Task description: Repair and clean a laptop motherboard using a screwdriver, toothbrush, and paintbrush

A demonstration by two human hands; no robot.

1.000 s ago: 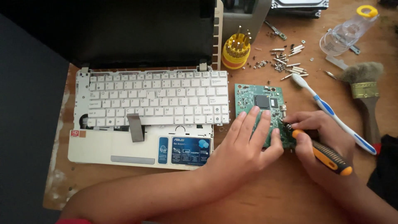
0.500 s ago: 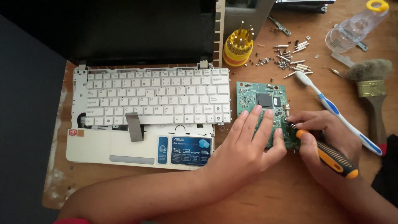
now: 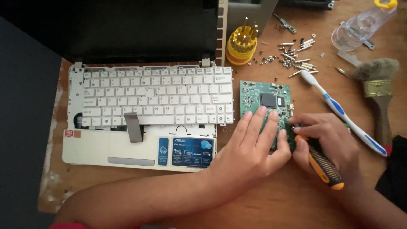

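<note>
Circuit board (image 3: 265, 95): one green board, lying flat on the wooden table (image 3: 263, 203) just right of the laptop's keyboard, a black chip near its top middle.
Left hand (image 3: 250, 148): fingers spread and laid flat on the lower half of the board, pressing it down; it grips nothing.
Right hand (image 3: 328, 140): fingers curled tight round the orange-and-black screwdriver (image 3: 322, 163), the tip hidden between the fingertips at the board's right edge.
Change since half a second ago: both hands rest on the board much as before; the screwdriver handle lies at about the same slant. The whole view sits a touch differently, so the head has shifted slightly; nothing on the table has moved.
Laptop (image 3: 144, 114): one, white, lid open with a dark screen, a grey ribbon strip lying over the lower keys.
Bit holder (image 3: 241, 44): one yellow round stand with several bits upright.
Screws (image 3: 292, 55): a loose scatter, too many and too small to count.
Toothbrush (image 3: 343, 112): one, white and blue, right of the board.
Paintbrush (image 3: 377, 85): one, at the far right.
Clear bottle (image 3: 360, 25): one, lying near the top right corner.
</note>
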